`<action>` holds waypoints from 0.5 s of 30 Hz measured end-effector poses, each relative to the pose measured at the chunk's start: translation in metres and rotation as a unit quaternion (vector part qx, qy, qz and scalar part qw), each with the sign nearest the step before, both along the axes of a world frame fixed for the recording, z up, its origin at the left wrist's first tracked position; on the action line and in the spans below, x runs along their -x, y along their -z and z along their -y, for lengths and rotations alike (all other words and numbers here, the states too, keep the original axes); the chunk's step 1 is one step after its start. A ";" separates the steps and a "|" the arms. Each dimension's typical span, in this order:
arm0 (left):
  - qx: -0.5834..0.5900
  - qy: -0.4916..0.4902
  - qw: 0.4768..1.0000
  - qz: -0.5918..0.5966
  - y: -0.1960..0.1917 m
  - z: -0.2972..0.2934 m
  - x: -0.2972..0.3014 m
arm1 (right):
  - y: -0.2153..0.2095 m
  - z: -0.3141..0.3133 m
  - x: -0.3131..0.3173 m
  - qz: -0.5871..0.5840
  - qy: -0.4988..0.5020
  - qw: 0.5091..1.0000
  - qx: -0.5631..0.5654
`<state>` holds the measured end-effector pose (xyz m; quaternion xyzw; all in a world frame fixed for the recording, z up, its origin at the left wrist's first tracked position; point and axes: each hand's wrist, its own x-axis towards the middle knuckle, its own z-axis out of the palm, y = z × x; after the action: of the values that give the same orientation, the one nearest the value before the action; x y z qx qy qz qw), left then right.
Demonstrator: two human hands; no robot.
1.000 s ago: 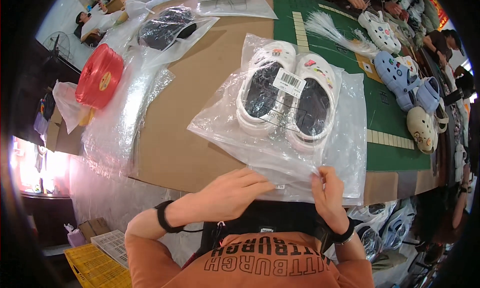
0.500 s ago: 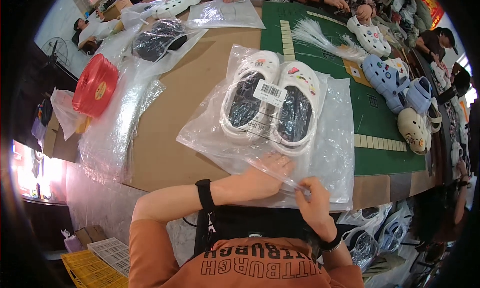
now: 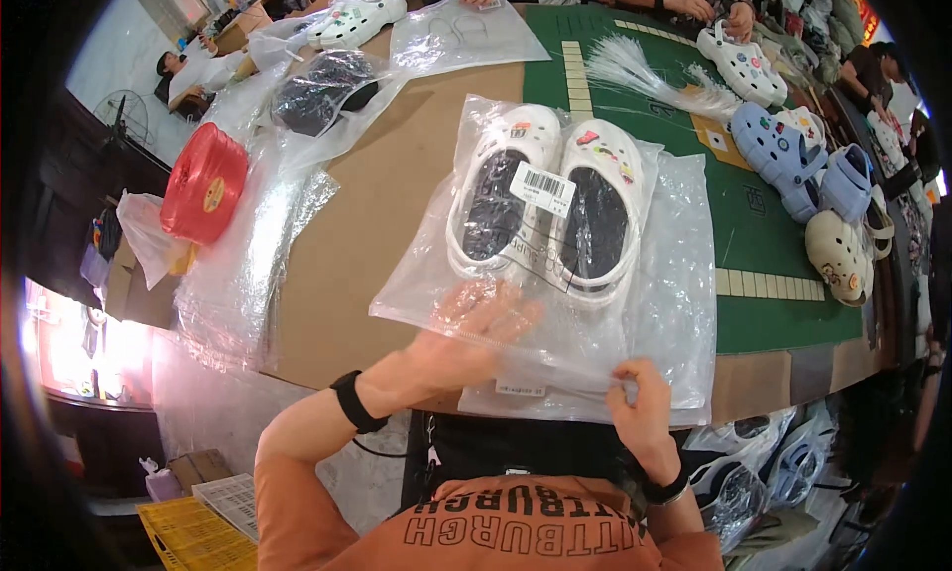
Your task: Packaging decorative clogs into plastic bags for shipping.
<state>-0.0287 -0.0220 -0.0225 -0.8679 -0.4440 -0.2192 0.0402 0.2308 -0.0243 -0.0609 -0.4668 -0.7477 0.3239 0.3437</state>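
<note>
Our right hand (image 3: 643, 409) pinches the edge of the clear bag (image 3: 421, 274); our left hand (image 3: 466, 325), fingers spread, lies under its plastic. The bagged white shoes (image 3: 600, 216) rest on the surface (image 3: 332, 293). We expect slippery, limp plastic and light, springy shoes, best gripped at the heels.

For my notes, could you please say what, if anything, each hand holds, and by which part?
The right hand pinches the clear bag by its near edge; the open left hand appears to grip nothing.
</note>
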 end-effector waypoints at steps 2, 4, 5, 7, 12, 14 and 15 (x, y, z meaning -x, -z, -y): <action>-0.073 -0.075 0.989 -0.103 -0.024 -0.009 0.005 | -0.006 -0.002 0.004 -0.006 -0.014 1.000 -0.008; -0.082 -0.112 0.987 -0.075 -0.020 -0.017 0.006 | -0.010 -0.003 0.005 -0.010 -0.030 0.999 -0.019; -0.092 -0.145 0.984 -0.045 -0.014 -0.022 0.007 | -0.011 -0.004 0.005 -0.006 -0.032 0.999 -0.010; -0.118 -0.159 0.977 -0.076 0.003 -0.028 0.011 | -0.012 -0.002 0.007 -0.004 -0.036 0.999 -0.001; -0.145 -0.111 0.968 -0.175 0.007 -0.037 0.008 | -0.012 0.000 0.008 -0.019 -0.022 0.999 -0.026; -0.176 -0.110 0.966 -0.155 0.005 -0.041 0.003 | -0.013 -0.001 0.004 -0.017 -0.021 0.999 -0.031; -0.176 -0.110 0.966 -0.156 0.006 -0.040 0.002 | -0.013 -0.002 0.002 -0.019 -0.024 0.999 -0.036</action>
<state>-0.0309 0.0179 -0.0289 -0.8166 -0.4790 -0.1502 0.2849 0.2287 -0.0218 -0.0476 -0.4300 -0.7630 0.3136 0.3668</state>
